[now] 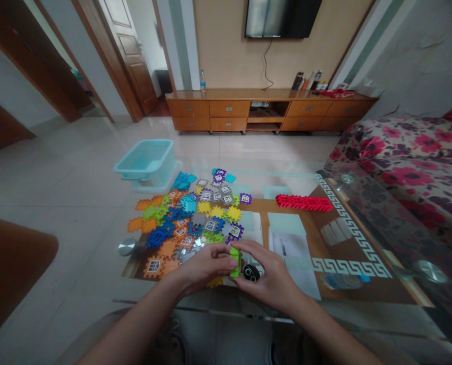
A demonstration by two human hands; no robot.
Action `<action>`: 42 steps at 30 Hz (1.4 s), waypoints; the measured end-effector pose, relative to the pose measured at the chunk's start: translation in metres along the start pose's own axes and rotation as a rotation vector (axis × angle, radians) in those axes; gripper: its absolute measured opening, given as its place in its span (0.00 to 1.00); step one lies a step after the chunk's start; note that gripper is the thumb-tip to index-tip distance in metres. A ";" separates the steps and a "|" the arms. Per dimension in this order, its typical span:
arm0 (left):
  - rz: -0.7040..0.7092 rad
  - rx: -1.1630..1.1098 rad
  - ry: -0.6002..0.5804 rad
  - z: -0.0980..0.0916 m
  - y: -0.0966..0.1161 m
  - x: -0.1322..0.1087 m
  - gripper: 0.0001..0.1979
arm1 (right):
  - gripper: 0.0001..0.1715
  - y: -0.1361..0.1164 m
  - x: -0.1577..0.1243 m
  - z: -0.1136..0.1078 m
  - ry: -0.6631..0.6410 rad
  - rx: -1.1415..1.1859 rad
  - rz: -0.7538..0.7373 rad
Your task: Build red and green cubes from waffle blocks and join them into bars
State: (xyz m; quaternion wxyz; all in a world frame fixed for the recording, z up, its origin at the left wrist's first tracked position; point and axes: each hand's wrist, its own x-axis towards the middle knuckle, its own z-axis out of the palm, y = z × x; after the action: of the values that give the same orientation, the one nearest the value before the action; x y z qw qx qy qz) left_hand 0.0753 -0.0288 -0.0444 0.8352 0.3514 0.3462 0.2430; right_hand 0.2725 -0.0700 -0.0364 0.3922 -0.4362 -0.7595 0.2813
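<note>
Green plastic tiles (235, 262) stand upright, pinched between both hands (205, 266) (269, 276).

A wooden TV cabinet (271, 114) stands below a wall-mounted television (282, 17)

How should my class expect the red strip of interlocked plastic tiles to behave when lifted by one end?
The red strip is probably light, being thin plastic, and fairly stiff where its tiles interlock, though it may sag or come apart at the joints.

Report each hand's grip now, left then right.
Left hand: closed, holding green piece.
Right hand: closed, holding the same piece.
</note>
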 end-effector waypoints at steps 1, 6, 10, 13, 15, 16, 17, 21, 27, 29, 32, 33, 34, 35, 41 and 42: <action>0.002 0.008 0.011 0.000 0.000 0.000 0.20 | 0.35 0.001 0.000 0.001 0.001 -0.004 -0.008; 0.009 0.006 0.022 0.002 -0.001 0.000 0.20 | 0.36 0.004 -0.002 0.006 0.003 0.004 -0.013; 0.006 -0.006 0.018 0.003 0.000 0.000 0.21 | 0.37 0.007 -0.004 0.008 -0.001 0.003 -0.005; 0.005 -0.008 0.029 0.004 0.000 0.001 0.22 | 0.39 0.007 -0.005 0.008 -0.022 -0.009 0.016; 0.006 -0.002 0.036 0.003 0.000 0.002 0.22 | 0.43 0.006 -0.004 0.007 -0.032 -0.016 0.042; 0.008 -0.002 0.039 0.003 -0.001 0.002 0.22 | 0.44 0.005 -0.004 0.007 -0.034 -0.017 0.052; 0.009 -0.003 0.042 0.002 -0.001 0.003 0.22 | 0.44 0.004 -0.003 0.007 -0.031 -0.015 0.058; 0.006 -0.009 0.053 0.000 -0.003 0.003 0.22 | 0.36 0.002 -0.001 0.005 -0.014 0.004 0.041; -0.014 -0.006 0.019 0.004 0.000 0.000 0.20 | 0.33 0.000 0.000 0.003 0.016 0.010 0.016; -0.023 -0.009 0.006 0.003 0.000 0.000 0.20 | 0.34 0.000 0.000 0.002 0.021 0.013 0.010; -0.018 -0.014 -0.003 0.002 -0.001 0.001 0.19 | 0.35 0.000 0.000 0.002 0.021 0.022 -0.005; -0.016 -0.017 -0.002 0.001 -0.001 0.001 0.19 | 0.35 -0.001 0.000 0.002 0.019 0.027 -0.010; -0.015 -0.020 -0.001 0.001 -0.001 0.001 0.19 | 0.35 -0.001 0.000 0.002 0.017 0.033 -0.013; -0.013 -0.022 -0.002 0.002 0.000 0.002 0.19 | 0.35 -0.001 0.000 0.002 0.012 0.040 -0.015; 0.011 -0.008 -0.031 0.005 0.003 0.001 0.21 | 0.37 -0.001 -0.001 0.003 -0.019 0.067 -0.027; 0.015 -0.009 -0.036 0.005 0.003 0.001 0.21 | 0.38 -0.001 -0.001 0.003 -0.020 0.069 -0.026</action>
State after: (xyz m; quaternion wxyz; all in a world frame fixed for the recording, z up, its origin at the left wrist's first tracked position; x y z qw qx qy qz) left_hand 0.0788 -0.0287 -0.0403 0.8410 0.3545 0.3276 0.2444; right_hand 0.2698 -0.0714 -0.0375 0.4029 -0.4096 -0.7588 0.3069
